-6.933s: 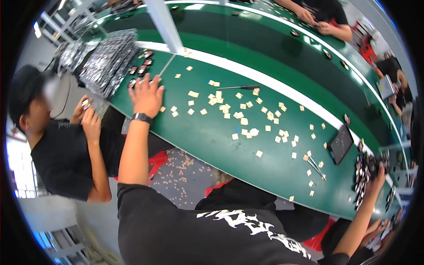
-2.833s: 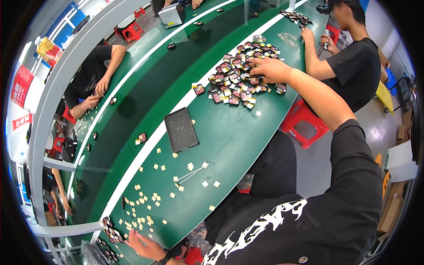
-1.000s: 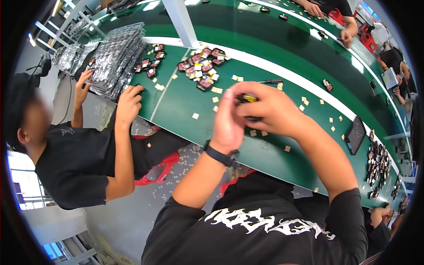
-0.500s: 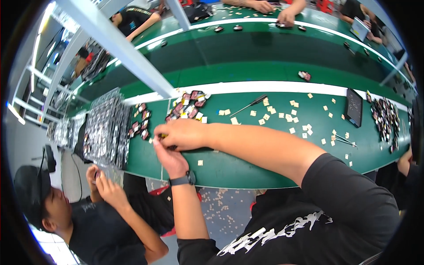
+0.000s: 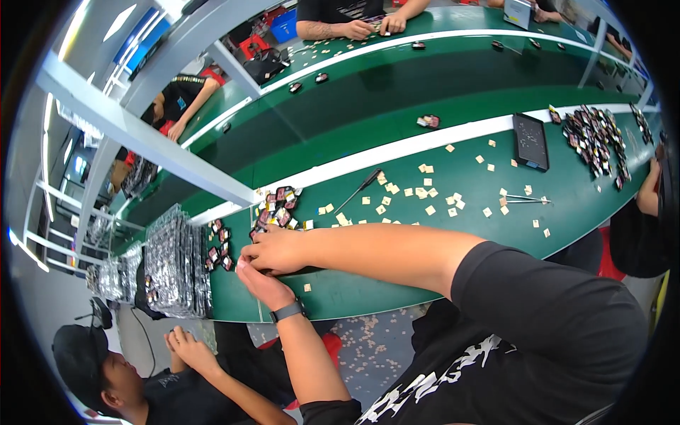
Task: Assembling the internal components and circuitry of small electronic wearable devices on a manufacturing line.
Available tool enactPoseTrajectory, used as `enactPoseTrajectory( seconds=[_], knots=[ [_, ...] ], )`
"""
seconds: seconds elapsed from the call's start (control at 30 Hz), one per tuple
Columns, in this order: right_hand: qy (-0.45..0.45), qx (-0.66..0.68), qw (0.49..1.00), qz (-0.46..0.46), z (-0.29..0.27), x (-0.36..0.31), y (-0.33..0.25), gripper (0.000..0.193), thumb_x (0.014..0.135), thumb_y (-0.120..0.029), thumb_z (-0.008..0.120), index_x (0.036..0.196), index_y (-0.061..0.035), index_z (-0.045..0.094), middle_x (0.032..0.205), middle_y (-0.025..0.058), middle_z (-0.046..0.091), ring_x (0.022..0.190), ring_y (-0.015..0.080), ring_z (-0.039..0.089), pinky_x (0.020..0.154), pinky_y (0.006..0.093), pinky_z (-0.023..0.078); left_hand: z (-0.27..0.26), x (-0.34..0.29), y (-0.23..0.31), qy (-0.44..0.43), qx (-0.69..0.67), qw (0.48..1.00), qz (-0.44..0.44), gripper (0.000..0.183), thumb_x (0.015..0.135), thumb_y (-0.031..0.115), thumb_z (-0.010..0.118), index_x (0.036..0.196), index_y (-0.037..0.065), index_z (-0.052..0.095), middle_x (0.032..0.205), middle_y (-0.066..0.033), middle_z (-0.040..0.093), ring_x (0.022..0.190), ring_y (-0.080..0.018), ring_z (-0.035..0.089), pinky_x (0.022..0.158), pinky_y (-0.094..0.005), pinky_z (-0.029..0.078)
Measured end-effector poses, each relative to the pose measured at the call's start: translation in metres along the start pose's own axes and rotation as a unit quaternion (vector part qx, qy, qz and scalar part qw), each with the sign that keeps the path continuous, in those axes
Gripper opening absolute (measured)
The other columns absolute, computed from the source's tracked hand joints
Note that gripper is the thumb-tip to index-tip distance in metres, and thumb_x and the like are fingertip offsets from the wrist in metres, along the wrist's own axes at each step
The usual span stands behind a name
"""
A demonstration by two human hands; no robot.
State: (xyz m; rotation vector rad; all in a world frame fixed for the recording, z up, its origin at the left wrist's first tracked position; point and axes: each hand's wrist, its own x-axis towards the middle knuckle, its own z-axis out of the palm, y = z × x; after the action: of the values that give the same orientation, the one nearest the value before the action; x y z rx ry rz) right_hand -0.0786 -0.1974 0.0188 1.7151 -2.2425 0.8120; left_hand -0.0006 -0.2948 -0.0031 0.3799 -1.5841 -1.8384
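My right hand is curled over the green table, its fingers bent down beside my left hand. The left hand, with a dark watch on its wrist, reaches up from below, and its closed fingertips meet the right ones. Between them is something small and dark, mostly covered by my fingers. Just beyond my hands lies a pile of small black parts with pink and yellow patches. A smaller cluster of similar parts sits to the left.
A screwdriver, scattered cream squares and tweezers lie rightward. Farther right are a black tray and a big heap of parts. Stacked clear trays stand left. A metal beam crosses overhead; a co-worker's hands are nearby.
The view has turned, shifting the far table parts leftward. My hands stay together; the dark piece with yellow seen between them is now mostly covered. The co-worker's hands at lower left have come together.
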Motion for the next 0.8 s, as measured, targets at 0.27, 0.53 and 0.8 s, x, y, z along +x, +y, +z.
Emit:
enactPoseTrajectory(
  seconds=[0.27,0.53,0.8],
  knots=[
    [-0.064,0.024,0.995,0.066,-0.094,-0.054,-0.016,0.062,0.072,-0.034,0.086,0.129,-0.0200,0.067,0.143,0.0116,0.052,0.139,0.0373,0.043,0.108,0.0580,0.041,-0.011,0.006,-0.015,0.033,0.027,0.998,-0.056,0.032,0.107,0.032,0.048,0.114,0.002,0.057,0.112,-0.0102,0.061,0.108,-0.0193,0.058,0.094,-0.0373,0.047],
    [0.155,-0.108,0.901,0.391,-0.333,-0.425,-0.072,0.046,0.086,-0.019,0.079,0.129,-0.0119,0.066,0.136,0.0149,0.059,0.130,0.0352,0.054,0.110,0.0444,0.044,-0.043,0.044,-0.028,0.013,0.435,0.889,0.142,0.051,0.108,0.035,0.048,0.126,-0.010,0.061,0.128,-0.0283,0.062,0.115,-0.0393,0.059,0.104,-0.0417,0.044],
    [0.222,-0.322,0.577,0.717,-0.413,-0.750,-0.169,0.102,0.066,-0.016,0.088,0.156,-0.0155,0.039,0.146,0.0220,0.046,0.130,0.0421,0.053,0.110,0.0483,0.045,0.020,0.004,-0.002,0.064,0.486,0.855,0.169,0.044,0.104,0.036,0.057,0.105,-0.006,0.072,0.108,-0.0271,0.071,0.098,-0.0414,0.065,0.091,-0.0479,0.052]
  ],
)
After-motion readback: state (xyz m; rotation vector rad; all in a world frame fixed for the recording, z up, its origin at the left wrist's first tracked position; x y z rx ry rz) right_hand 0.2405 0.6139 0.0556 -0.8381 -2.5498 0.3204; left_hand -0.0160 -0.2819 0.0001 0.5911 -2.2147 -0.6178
